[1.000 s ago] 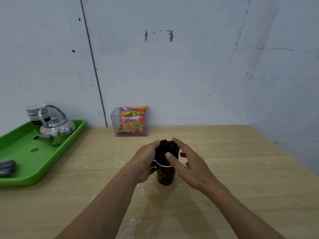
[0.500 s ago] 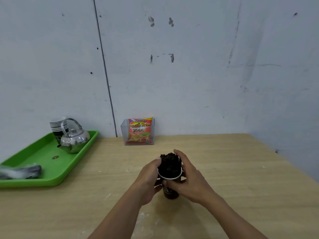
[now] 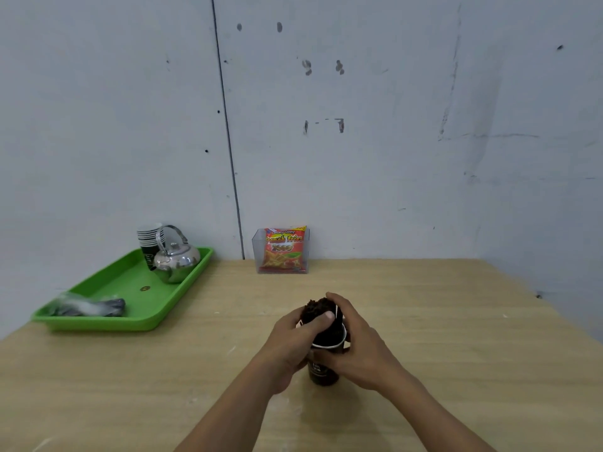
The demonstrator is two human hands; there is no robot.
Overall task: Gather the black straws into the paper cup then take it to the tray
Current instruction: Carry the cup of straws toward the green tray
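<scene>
Left hand: fingers wrapped around the bundle of black straws above the cup rim, thumb pressed across the bundle's near side. Closed on the straws.

Right hand: curled around the far and right side of the paper cup, fingers reaching up along the straws. Appears to grip the cup wall; exact contact under the palm is hidden.

Cup stands upright on the counter, near its front centre, straws rising upright and packed out of the mouth. No loose straws visible on the counter.

Further out: clear box with a snack packet against the wall. Green tray at far left, well apart from the cup; it carries a steel kettle, a stack of paper cups behind it, and a blurred grey bundle at its near end.

Judgement: gathering looks complete or in final tidying. Left to do: lift the cup, carry it left, set it on a bare part of the tray.
</scene>
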